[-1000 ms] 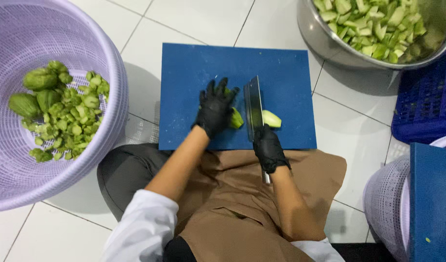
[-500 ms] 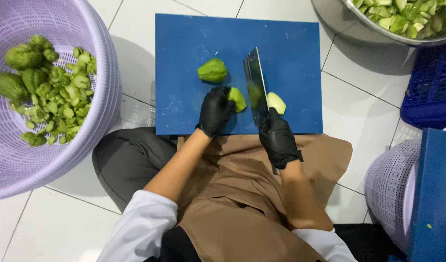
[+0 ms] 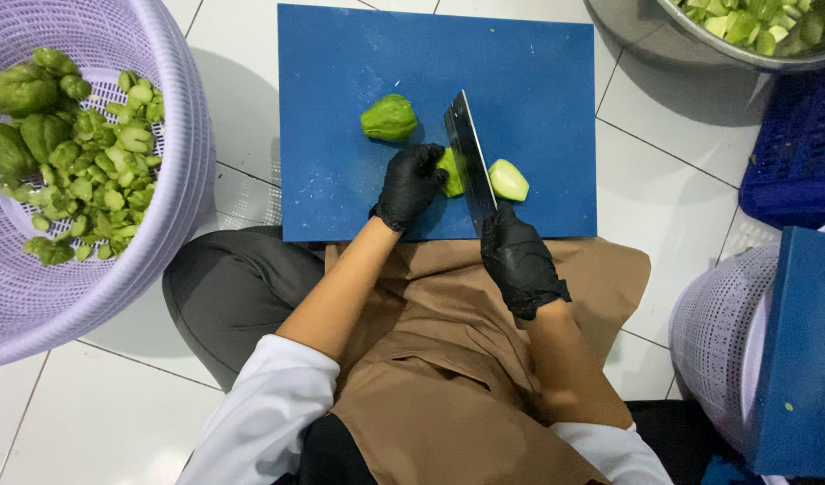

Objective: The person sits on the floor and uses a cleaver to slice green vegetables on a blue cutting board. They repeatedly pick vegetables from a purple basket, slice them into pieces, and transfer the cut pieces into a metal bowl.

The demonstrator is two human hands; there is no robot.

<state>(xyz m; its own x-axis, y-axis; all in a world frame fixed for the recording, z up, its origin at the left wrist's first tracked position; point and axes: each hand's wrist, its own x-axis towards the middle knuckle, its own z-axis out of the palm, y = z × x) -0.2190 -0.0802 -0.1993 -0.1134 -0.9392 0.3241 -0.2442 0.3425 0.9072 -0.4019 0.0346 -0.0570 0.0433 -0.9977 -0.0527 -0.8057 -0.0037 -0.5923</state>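
Note:
A blue cutting board (image 3: 529, 72) lies on the tiled floor in front of me. My right hand (image 3: 518, 260), in a black glove, grips the handle of a cleaver (image 3: 468, 157) whose blade stands between two pieces of a green chayote. My left hand (image 3: 410, 184), also gloved, holds down the left piece (image 3: 450, 172). The cut right piece (image 3: 507, 180) lies pale face up beside the blade. Another chayote half (image 3: 389, 118) rests further back on the board, apart from both hands.
A lilac plastic basket (image 3: 161, 242) at left holds whole and chopped chayote. A metal bowl (image 3: 745, 56) of cut pieces is at top right. A dark blue crate (image 3: 798, 153), a second pale basket (image 3: 722, 332) and a blue board (image 3: 803, 359) stand at right.
The view has shifted, so the board appears further back. A chayote half that was hidden one second ago now lies behind my left hand. Both hands keep their hold.

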